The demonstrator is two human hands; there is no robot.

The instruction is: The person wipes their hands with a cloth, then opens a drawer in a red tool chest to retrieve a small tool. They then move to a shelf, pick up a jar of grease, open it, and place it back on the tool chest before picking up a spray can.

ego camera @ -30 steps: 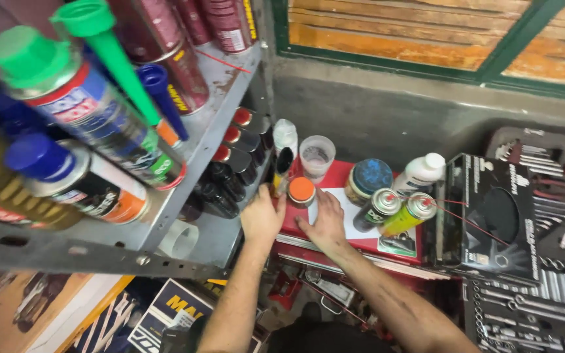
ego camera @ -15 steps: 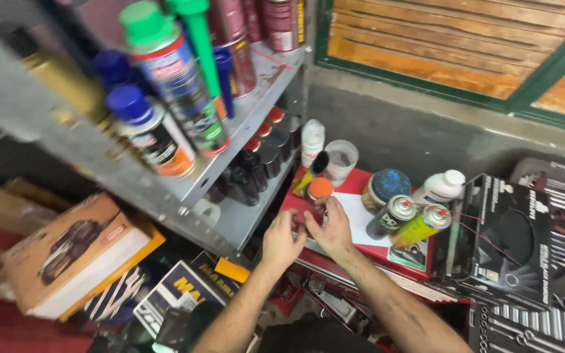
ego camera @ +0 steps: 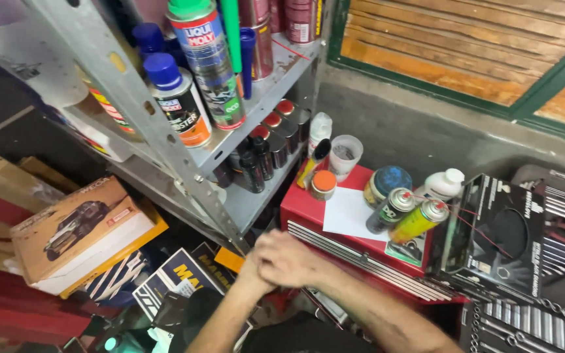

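A grey metal shelf (ego camera: 256,196) crowded with spray cans (ego camera: 207,62) is being seen above and to the left of the fingers, its slanted upright post (ego camera: 165,144) coming down almost to them. Beyond the fingers a red tool chest (ego camera: 335,225) is bearing a small orange-lidded jar (ego camera: 323,184), a white sheet of paper (ego camera: 351,212) and two tipped spray cans (ego camera: 403,216). The right hand (ego camera: 292,258) is being laid over the left hand (ego camera: 253,274), the fingers curled together just in front of the chest's front edge. The jar is standing well apart from them, untouched. Whether anything is being clasped between the hands cannot be told; the left fingers are being hidden.
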